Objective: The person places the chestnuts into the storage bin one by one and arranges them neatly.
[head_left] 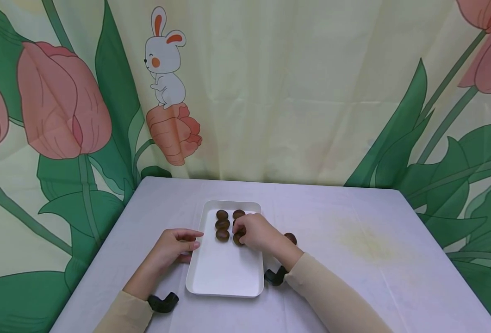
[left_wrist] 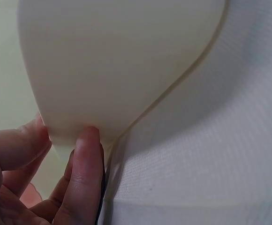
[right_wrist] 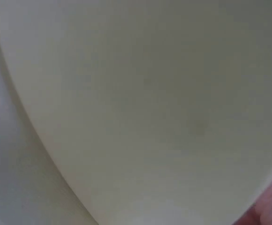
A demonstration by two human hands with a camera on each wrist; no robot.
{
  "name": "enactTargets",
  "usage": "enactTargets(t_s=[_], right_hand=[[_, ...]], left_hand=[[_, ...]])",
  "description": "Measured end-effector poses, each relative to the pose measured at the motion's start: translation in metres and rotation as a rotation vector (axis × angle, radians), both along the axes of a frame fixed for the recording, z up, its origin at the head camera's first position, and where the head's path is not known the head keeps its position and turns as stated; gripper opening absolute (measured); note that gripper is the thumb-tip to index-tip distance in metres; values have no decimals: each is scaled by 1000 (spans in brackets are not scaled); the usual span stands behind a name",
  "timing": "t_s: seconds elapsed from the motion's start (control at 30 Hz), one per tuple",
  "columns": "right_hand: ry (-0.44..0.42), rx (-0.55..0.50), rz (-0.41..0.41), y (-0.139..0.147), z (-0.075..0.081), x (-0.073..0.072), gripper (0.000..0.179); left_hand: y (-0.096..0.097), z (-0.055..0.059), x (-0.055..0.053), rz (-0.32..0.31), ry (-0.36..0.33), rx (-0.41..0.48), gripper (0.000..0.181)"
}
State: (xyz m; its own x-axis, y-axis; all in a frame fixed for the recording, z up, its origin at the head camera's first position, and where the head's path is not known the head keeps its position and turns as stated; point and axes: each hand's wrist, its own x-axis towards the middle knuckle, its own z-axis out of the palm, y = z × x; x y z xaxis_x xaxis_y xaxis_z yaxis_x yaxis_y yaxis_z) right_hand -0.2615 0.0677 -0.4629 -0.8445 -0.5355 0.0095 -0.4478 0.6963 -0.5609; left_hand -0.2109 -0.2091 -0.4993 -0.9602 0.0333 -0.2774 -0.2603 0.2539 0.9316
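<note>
A white rectangular tray lies on the table, with glossy brown chestnut-like balls in two columns toward its far end. Three balls stand in the left column. In the right column, the far ball shows and the others are partly covered by my right hand. Its thumb and fingers pinch the nearest brown ball there. My left hand holds the tray's left edge. In the left wrist view, one fingertip presses the tray's outer wall while another reaches the rim.
Another brown ball sits right of the tray, partly behind the right forearm. Black camera mounts are on both wrists, the left mount low beside the tray. A white cloth covers the table; a printed curtain hangs behind.
</note>
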Motion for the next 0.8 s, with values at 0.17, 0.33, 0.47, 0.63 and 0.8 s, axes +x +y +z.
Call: enactTargets(t_s=[0.17,0.33,0.47,0.63,0.8], right_hand=[[26,0,-26,-1,0,2,27],[38,-21,-32,1,1,2,27],[-15,-71,-52,3,4,1,26],[-77,-105,-92,7,9,-2,24],[-107,-145,-115,12,13,-4,22]], left_hand=[[0,-1,-1,-6,11,-2,37],[0,0,-1,-4,-4,4,36],[0,0,-2,1,-9,7,36],[0,-1,-2,0,0,5,37],[0,-2,-1,1,4,-2,37]])
